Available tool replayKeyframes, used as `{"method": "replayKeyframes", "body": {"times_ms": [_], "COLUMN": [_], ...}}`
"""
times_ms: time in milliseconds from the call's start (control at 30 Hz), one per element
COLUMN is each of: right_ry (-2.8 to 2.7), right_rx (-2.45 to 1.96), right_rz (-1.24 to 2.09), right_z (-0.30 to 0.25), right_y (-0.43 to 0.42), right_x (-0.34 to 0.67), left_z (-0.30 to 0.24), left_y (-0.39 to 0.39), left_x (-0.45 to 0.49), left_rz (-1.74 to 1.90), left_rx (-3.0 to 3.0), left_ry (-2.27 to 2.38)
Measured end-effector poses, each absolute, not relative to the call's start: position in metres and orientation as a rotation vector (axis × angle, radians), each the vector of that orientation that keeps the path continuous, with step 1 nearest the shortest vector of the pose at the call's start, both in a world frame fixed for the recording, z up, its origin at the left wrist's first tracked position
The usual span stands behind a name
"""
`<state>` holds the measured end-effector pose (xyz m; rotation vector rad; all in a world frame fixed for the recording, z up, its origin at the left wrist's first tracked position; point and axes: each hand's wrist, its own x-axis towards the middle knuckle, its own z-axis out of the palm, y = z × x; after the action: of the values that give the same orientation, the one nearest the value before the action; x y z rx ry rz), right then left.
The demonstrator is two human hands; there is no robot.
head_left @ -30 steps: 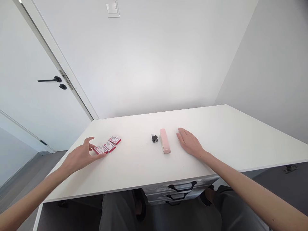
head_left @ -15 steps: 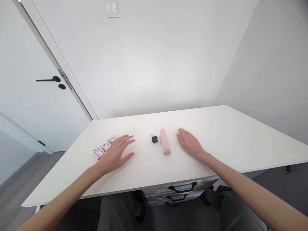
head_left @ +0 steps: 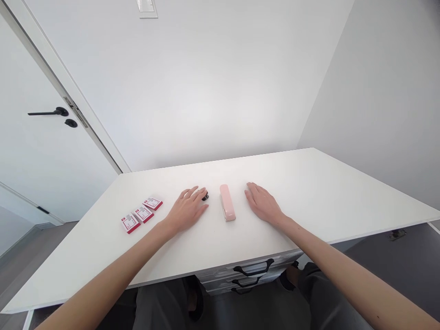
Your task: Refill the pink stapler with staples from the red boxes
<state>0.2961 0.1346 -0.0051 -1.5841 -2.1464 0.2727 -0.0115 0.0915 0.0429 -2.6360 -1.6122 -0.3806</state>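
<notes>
My left hand point(head_left: 187, 208) reaches over a small black staple remover point(head_left: 205, 196), its fingertips covering most of it. The thumb stands apart from the fingers, so the hand is open; whether the fingertips touch the remover I cannot tell. A pink stapler point(head_left: 227, 202) lies lengthwise on the white table between my hands. To its right, my right hand point(head_left: 264, 201) rests on the tabletop, open, holding nothing, its fingers stretched forward.
Three small red-and-white boxes point(head_left: 138, 214) lie in a slanting row left of my left hand. The white table point(head_left: 309, 192) has drawers with black handles point(head_left: 253, 268) under its front edge. A wall stands behind, and a door with a black handle point(head_left: 48, 112) at left.
My left hand has moved right, from beside the boxes to over the staple remover, uncovering the boxes. My right hand stays on the table. The view has shifted slightly.
</notes>
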Motion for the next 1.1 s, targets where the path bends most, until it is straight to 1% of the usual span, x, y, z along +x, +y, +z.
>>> {"method": "replayKeyframes", "body": {"times_ms": [133,333,667,733,833,933,1100], "right_ry": [-2.15,-2.14,-2.15,-2.154,-2.159,-2.157,-2.153], "right_rx": [-1.575,-1.561,-1.571,-1.575,-1.572,-1.567,-1.572], "right_rz": [0.287,0.283,0.303,0.3,0.284,0.275,0.27], "right_z": [-0.005,-0.007,-0.006,-0.006,-0.006,-0.006,-0.006], "right_y": [0.134,0.134,0.134,0.134,0.134,0.134,0.133], "right_x": [0.296,0.296,0.297,0.297,0.297,0.297,0.297], "left_z": [0.049,0.065,0.075,0.073,0.065,0.055,0.045], "left_y": [0.094,0.092,0.086,0.082,0.076,0.072,0.073], "left_x": [-0.047,-0.092,-0.122,-0.121,-0.115,-0.111,-0.12], "left_rz": [-0.331,-0.375,-0.357,-0.384,-0.417,-0.381,-0.352], "left_rx": [-2.492,-2.257,-2.064,-2.061,-2.108,-2.127,-2.071], "left_ry": [-1.728,-1.978,-2.269,-2.26,-2.128,-1.985,-1.908]}}
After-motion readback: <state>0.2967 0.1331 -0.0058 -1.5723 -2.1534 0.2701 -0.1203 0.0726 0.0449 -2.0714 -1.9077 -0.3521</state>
